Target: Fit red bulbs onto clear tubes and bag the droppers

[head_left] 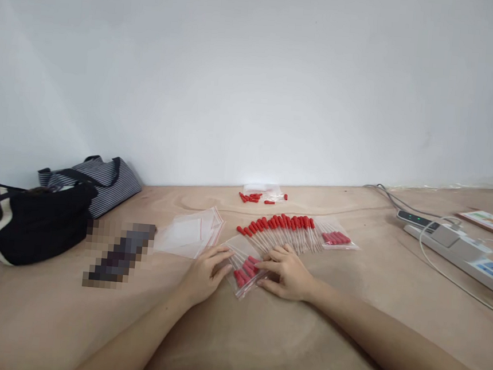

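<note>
A clear zip bag [243,265] with several red-capped droppers inside lies between my hands, its zip edge toward me. My left hand [207,274] is at its left edge, fingers curved, thumb and fingertips close to the plastic. My right hand [286,272] grips the bag's right edge between thumb and fingers. Just beyond, a fanned row of red-capped droppers [283,228] lies on the table. A filled bag [336,234] of droppers rests at the row's right end. Flat bags with red zip lines [193,232] are stacked behind my left hand.
Loose red caps [251,197] and a bag lie by the wall. A power strip [456,249] with cables is at right, near a colourful board [491,222]. Black bag [48,225], striped bag [117,185] and a blurred dark object [122,255] are left.
</note>
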The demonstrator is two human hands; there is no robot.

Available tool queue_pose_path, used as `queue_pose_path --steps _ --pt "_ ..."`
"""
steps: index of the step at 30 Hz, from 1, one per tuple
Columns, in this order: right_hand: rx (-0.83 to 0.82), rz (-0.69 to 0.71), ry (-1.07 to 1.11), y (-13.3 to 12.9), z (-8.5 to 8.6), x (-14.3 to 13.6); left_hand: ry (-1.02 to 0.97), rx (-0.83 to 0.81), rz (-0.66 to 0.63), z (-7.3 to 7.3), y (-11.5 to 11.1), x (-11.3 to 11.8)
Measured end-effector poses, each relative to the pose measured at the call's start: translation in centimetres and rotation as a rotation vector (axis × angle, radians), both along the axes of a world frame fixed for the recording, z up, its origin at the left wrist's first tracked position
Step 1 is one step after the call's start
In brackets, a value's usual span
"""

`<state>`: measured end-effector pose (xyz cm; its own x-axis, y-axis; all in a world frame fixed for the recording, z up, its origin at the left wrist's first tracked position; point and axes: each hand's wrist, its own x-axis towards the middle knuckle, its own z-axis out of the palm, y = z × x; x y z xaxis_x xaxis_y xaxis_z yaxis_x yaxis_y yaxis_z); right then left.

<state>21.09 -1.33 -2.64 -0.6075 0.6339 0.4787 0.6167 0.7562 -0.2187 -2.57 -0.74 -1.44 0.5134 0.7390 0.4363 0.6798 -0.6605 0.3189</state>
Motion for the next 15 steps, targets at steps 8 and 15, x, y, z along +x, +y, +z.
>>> queue_pose_path --steps 8,15 --pt "0.236 0.043 -0.035 0.7 -0.2 -2.0 0.205 0.032 0.066 0.4 -3.9 1.7" --pt "0.356 0.075 -0.07 1.0 -0.3 -3.4 0.276 0.061 0.094 -0.3 -3.5 1.8"
